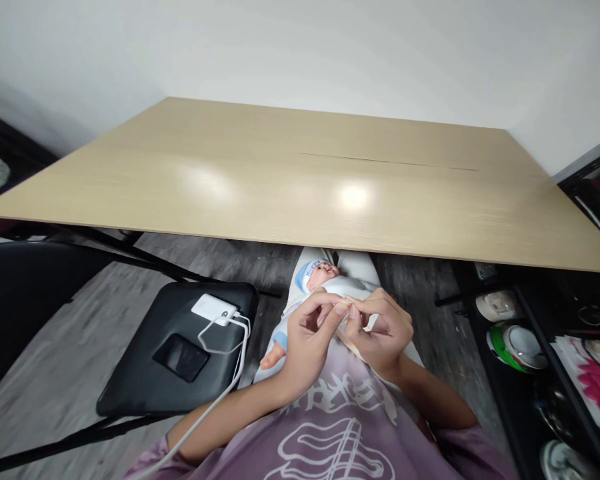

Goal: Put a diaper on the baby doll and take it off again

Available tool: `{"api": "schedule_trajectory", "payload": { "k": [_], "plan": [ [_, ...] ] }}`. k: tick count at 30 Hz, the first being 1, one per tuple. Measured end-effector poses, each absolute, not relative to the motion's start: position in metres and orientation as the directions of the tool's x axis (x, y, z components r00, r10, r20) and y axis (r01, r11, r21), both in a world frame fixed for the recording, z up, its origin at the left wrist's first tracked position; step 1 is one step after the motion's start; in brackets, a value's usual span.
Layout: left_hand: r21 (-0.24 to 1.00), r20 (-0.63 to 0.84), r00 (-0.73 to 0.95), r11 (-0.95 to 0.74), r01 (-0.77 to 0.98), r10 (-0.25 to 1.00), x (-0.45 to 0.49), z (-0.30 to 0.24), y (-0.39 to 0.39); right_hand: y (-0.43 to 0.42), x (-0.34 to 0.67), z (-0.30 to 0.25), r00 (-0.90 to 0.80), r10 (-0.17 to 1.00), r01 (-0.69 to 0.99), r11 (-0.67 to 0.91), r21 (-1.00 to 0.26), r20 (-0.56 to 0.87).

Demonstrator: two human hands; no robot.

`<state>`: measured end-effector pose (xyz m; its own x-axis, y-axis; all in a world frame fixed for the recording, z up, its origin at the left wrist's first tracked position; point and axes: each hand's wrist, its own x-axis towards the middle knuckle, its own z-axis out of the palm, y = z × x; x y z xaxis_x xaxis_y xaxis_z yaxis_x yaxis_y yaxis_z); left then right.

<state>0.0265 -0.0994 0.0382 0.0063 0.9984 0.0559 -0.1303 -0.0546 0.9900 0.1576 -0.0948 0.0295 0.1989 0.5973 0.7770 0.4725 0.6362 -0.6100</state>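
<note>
A baby doll [323,275] lies across the lap, wearing a blue and white cap [305,275] and pale clothes with blue trim. Over its body, my left hand [314,333] is closed in a pinch, thumb against fingertips. My right hand [383,330] pinches the same way, and the fingertips of both hands meet. Whatever is between them is too small and too covered to make out. One bare doll limb [273,357] sticks out to the left of my left wrist. My hands hide much of the doll's body.
A wooden table [260,180] spans the front, its edge just beyond the doll. On the left, a black stool seat [135,373] bears a white power bank [214,309] with a cable and a black phone [181,357]. A dark shelf with tins [525,347] stands right.
</note>
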Motion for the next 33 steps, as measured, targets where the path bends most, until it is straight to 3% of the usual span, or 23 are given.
{"api": "schedule_trajectory", "payload": {
  "k": [33],
  "plan": [
    [0.990, 0.010, 0.006, -0.009, -0.143, 1.000, 0.0278, 0.0351, -0.1000, -0.0933, 0.1572, 0.0314, 0.192, 0.595, 0.472, 0.641, -0.605, 0.781]
  ]
}}
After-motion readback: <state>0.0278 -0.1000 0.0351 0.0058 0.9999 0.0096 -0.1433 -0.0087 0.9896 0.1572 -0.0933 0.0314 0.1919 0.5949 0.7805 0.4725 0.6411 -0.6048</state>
